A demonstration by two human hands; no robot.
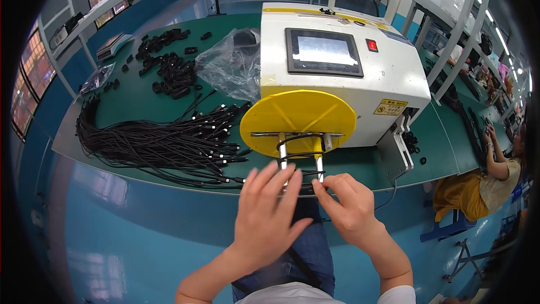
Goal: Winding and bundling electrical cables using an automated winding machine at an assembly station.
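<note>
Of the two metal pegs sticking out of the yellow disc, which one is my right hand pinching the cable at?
The right-hand peg; right hand's fingers pinch the black cable at its tip.

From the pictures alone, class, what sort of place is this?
Most likely a factory assembly line for cables: a white winding machine with a yellow disc, a pile of black cables on a green workbench, and both hands at its pegs.

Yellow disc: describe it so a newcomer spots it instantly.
Find the white box machine with a dark screen on the green table. The yellow disc is on its near face, above both hands, with two metal pegs wrapped with black cable; nothing else is yellow and round.
</note>
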